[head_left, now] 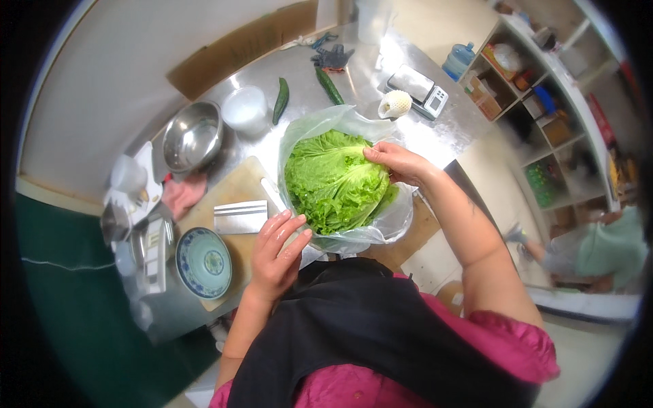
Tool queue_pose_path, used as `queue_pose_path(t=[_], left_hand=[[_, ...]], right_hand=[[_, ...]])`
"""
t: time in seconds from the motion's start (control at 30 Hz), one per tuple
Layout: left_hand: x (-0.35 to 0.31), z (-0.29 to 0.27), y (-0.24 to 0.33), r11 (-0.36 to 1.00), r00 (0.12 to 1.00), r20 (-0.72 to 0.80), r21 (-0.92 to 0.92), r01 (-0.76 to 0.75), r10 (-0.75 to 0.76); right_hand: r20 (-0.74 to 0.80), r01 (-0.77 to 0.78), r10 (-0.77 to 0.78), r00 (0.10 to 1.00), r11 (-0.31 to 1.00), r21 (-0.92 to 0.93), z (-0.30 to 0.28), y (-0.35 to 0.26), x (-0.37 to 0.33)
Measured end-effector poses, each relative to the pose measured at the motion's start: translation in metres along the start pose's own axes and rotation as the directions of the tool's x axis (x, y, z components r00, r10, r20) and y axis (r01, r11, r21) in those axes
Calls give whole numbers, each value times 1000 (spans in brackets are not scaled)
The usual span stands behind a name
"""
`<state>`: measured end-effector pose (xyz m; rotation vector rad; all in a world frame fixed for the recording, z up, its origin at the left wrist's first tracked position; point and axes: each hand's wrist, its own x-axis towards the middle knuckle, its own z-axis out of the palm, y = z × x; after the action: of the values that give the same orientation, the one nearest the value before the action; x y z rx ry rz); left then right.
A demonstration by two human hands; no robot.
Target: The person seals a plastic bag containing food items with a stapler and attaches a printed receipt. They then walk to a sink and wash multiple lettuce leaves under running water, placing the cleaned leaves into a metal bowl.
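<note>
A leafy green lettuce [333, 180] sits in the mouth of a clear plastic bag [381, 231] at the table's near edge. My right hand [398, 163] grips the lettuce at its right side, thumb on top of a leaf and fingers curled underneath. To the left of the bag, my left hand [277, 248] is raised with its fingers apart, holding nothing. Just beyond it, a cleaver [241, 217] lies flat on a wooden cutting board [248, 180]. A blue-patterned bowl [204, 264] rests on the board's near left part.
Farther back are a steel bowl [193, 138], a white tub [245, 110], two cucumbers [281, 100], a dark glove [332, 58], a digital scale [416, 88] and a foam-netted item [394, 105]. A pink cloth [184, 195] lies left. Shelves [544, 122] and another person [605, 245] are at right.
</note>
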<state>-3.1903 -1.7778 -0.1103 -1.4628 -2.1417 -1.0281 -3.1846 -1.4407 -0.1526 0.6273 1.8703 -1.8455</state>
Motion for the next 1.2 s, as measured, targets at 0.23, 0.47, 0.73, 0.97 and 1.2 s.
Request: queue_pose_path(t=[0.23, 0.47, 0.73, 0.97, 1.2], left_hand=[[-9, -26, -21, 997, 999, -34, -68, -28, 25], [-14, -39, -33, 983, 995, -50, -161, -93, 86], [0, 1, 2, 555, 947, 153, -831, -31, 282], [0, 120, 134, -231, 645, 589, -626, 745, 487], [-43, 153, 266, -545, 544, 691, -253, 799, 477]], right_hand=[[-211, 126, -112, 971, 991, 54, 25, -28, -37], [-674, 355, -379, 634, 917, -181, 19, -57, -149], [-980, 904, -169, 104, 428, 22, 45, 62, -234], [-985, 962, 89, -151, 244, -125, 143, 129, -262], [-939, 920, 112, -325, 266, -287, 208, 206, -318]])
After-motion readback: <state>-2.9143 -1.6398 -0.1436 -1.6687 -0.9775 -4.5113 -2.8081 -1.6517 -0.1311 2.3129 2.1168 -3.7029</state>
